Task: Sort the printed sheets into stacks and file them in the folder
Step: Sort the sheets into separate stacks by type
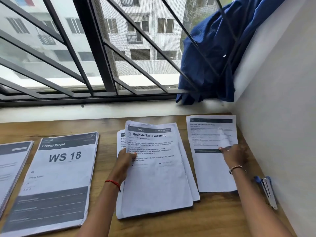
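**Sheets being sorted on a wooden table by the window**

The left hand (125, 157) grips the left edge of the top sheet (153, 177), headed "Bedside Table Cleaning". The thumb lies on the printed face and the fingers are tucked beneath. That sheet sits on the middle stack (193, 185), whose lower pages fan out at the left and right.

The right hand (235, 153) reaches over the right edge of the right sheet (212, 168), which lies flat beside the wall (282, 100), just right of the middle stack. Its fingertips touch the paper near a dark printed band. Whether they pinch the paper or only press on it, I cannot tell.

Left of the middle stack lies the WS 18 stack (63, 168), its cover headed "LIVING ROOM". Further left, the edge stack (12, 165) is cut off by the frame. All the paper rests on the table (213, 216).

A stapler (267, 190) lies at the near right against the wall. There is a red thread (112, 183) on the left wrist and a beaded bracelet (236, 168) on the right. At the far side, a blue cloth (208, 57) hangs at the right end of the window grille (95, 48).
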